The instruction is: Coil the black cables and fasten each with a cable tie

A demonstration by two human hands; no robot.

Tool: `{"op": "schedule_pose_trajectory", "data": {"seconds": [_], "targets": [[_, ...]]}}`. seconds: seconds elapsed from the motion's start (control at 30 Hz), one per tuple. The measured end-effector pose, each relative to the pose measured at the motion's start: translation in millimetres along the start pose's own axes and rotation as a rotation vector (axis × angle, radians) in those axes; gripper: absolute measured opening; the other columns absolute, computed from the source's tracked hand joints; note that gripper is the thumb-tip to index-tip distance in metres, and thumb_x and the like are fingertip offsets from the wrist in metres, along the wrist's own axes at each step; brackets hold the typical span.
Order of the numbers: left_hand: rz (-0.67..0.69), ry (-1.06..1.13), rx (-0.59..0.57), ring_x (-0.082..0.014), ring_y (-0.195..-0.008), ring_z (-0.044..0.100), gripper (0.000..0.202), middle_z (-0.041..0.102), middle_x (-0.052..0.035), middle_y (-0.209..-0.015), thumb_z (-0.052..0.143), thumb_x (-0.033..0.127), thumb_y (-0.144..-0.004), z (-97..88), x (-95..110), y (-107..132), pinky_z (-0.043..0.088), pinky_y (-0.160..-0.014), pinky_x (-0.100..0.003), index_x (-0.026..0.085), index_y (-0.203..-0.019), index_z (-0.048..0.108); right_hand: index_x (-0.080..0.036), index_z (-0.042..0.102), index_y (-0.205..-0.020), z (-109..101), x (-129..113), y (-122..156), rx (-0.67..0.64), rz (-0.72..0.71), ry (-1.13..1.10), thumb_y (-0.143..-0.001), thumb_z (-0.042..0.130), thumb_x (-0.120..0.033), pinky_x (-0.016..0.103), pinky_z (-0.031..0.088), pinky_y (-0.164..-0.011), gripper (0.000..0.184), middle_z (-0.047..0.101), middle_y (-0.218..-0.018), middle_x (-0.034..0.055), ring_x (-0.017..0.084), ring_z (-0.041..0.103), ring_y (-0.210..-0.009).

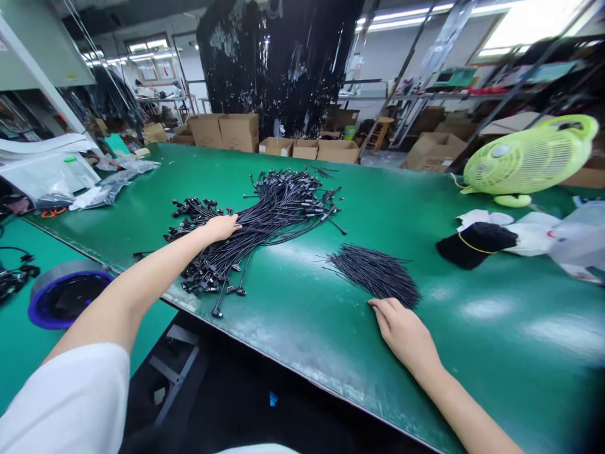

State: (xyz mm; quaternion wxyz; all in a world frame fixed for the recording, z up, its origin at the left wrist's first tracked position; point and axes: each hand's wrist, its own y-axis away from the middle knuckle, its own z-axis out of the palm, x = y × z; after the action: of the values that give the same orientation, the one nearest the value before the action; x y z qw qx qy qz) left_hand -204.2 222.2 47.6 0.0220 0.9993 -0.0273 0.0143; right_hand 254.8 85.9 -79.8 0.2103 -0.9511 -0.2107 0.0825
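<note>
Green table (302,315), slender black cables (271,217) heaped, connectors (205,271) splayed

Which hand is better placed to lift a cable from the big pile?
Probably the left hand: it is right at the cable pile, while the right hand is beside the thin black strips.

Cables (271,217) and thin strands (375,272) are finished in black; the table (302,328) is coloured green; the far-right fan (534,157), yellow-green.

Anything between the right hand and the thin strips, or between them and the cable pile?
Nothing visible. The right hand is at the near edge of the thin strips; green tabletop shows between them and the cable pile.
</note>
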Motion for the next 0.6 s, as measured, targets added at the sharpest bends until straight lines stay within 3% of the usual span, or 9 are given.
{"op": "schedule_pose_trajectory", "data": {"seconds": [0.07, 0.13, 0.2, 0.3, 0.4, 0.5, 0.53, 0.6], "targets": [[0.075, 0.034, 0.050, -0.0240, -0.121, 0.057, 0.044, 0.059, -0.0142, -0.135, 0.042, 0.037, -0.096, -10.8, 6.4, 10.3, 0.044, -0.097, -0.030, 0.015, -0.133, 0.051, -0.015, 0.065, -0.099, 2.8, 1.5, -0.9, 0.000, 0.001, -0.010, -0.097, 0.036, -0.027, 0.035, 0.050, -0.065, 0.031, 0.066, -0.090, 0.0086, 0.020, 0.063, -0.067], [0.110, 0.131, 0.126, -0.0191, -0.114, 0.061, 0.043, 0.061, -0.0122, -0.133, 0.030, 0.033, -0.099, -36.0, 14.0, 19.9, 0.047, -0.091, -0.027, 0.016, -0.133, 0.051, -0.016, 0.065, -0.099, 5.1, 3.9, 0.0, 0.000, -0.001, -0.030, -0.097, 0.035, -0.029, 0.035, 0.051, -0.065, 0.032, 0.066, -0.088, 0.0078, 0.020, 0.063, -0.067], [0.134, 0.352, 0.213, -0.0152, -0.087, 0.067, 0.042, 0.068, -0.0118, -0.115, 0.028, 0.031, -0.098, -68.7, 25.4, 31.9, 0.051, -0.071, -0.024, 0.014, -0.126, 0.055, -0.018, 0.063, -0.102, 4.9, 5.8, 1.3, 0.015, 0.002, -0.075, -0.098, 0.035, -0.032, 0.035, 0.052, -0.066, 0.032, 0.066, -0.090, 0.0074, 0.020, 0.064, -0.069], [0.247, 0.681, 0.261, -0.0082, -0.054, 0.053, 0.034, 0.069, -0.0062, -0.088, 0.044, 0.029, -0.091, -109.5, 53.3, 60.7, 0.043, -0.052, -0.020, 0.012, -0.115, 0.061, -0.020, 0.058, -0.117, -3.8, 0.6, -5.7, 0.096, 0.061, -0.197, -0.098, 0.038, -0.035, 0.033, 0.053, -0.068, 0.032, 0.064, -0.103, 0.0088, 0.019, 0.065, -0.076], [0.384, 0.773, 0.083, -0.0055, -0.048, 0.045, 0.033, 0.065, -0.0010, -0.077, 0.049, 0.028, -0.089, -126.4, 92.2, 104.2, 0.039, -0.049, -0.018, 0.014, -0.115, 0.064, -0.021, 0.044, -0.137, -20.9, -28.3, -37.9, 0.170, 0.092, -0.361, -0.096, 0.045, -0.039, 0.033, 0.055, -0.072, 0.045, 0.059, -0.112, 0.0114, 0.017, 0.063, -0.074], [0.513, 0.789, -0.184, -0.0068, -0.048, 0.049, 0.033, 0.066, 0.0000, -0.074, 0.049, 0.032, -0.092, -128.7, 126.4, 158.8, 0.041, -0.048, -0.018, 0.018, -0.117, 0.065, -0.021, 0.032, -0.147, -43.4, -78.4, -98.2, 0.216, -0.004, -0.559, -0.091, 0.056, -0.041, 0.034, 0.055, -0.077, 0.065, 0.049, -0.132, 0.0164, 0.015, 0.063, -0.079], [0.559, 0.777, -0.277, -0.0073, -0.048, 0.051, 0.032, 0.067, 0.0003, -0.073, 0.050, 0.032, -0.092, -129.0, 132.1, 176.9, 0.042, -0.049, -0.018, 0.020, -0.117, 0.066, -0.021, 0.034, -0.146, -53.1, -94.1, -122.5, 0.215, -0.065, -0.607, -0.090, 0.058, -0.040, 0.032, 0.056, -0.076, 0.063, 0.046, -0.137, 0.0161, 0.015, 0.063, -0.083], [0.588, 0.759, -0.384, -0.0078, -0.048, 0.052, 0.030, 0.066, 0.0014, -0.069, 0.053, 0.031, -0.091, -130.5, 129.3, 206.3, 0.042, -0.048, -0.017, 0.022, -0.116, 0.068, -0.019, 0.057, -0.126, -78.4, -115.1, -171.2, 0.128, -0.257, -0.584, -0.097, 0.047, -0.034, 0.027, 0.054, -0.079, 0.035, 0.060, -0.121, 0.0094, 0.014, 0.063, -0.091]]}}
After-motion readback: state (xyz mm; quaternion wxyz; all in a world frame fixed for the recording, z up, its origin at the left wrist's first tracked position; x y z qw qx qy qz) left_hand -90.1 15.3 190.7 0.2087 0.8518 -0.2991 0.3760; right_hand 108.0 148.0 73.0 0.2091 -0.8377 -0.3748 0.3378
